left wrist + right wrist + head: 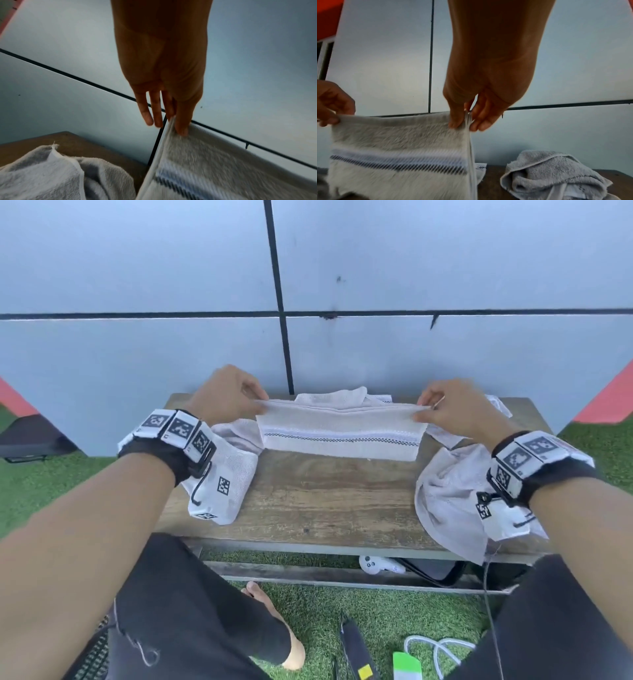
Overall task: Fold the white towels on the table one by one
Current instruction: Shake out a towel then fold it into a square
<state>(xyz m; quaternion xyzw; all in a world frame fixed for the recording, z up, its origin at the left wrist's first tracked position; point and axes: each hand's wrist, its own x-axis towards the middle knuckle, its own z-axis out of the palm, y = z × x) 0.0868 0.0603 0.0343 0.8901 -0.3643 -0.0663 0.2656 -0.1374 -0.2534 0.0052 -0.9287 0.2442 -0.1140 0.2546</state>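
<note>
Step in hand: mid-fold. The striped towel [340, 433] is doubled over and held up by its top edge above the far middle of the counter [329, 501], lower edge brushing the wood.
Left hand [222, 395]: pinching the towel's top left corner, thumb against forefinger, the other fingers [150, 108] straight and free.
Right hand [452, 409]: pinching the top right corner, layered edges caught between thumb and fingertips.
Waiting: a crumpled towel [455, 501] near right, another heap [233, 460] at left, more cloth [339, 398] behind.
Next move, I'd say: lay it flat, keep the corners matched, then bring one end across.
</note>
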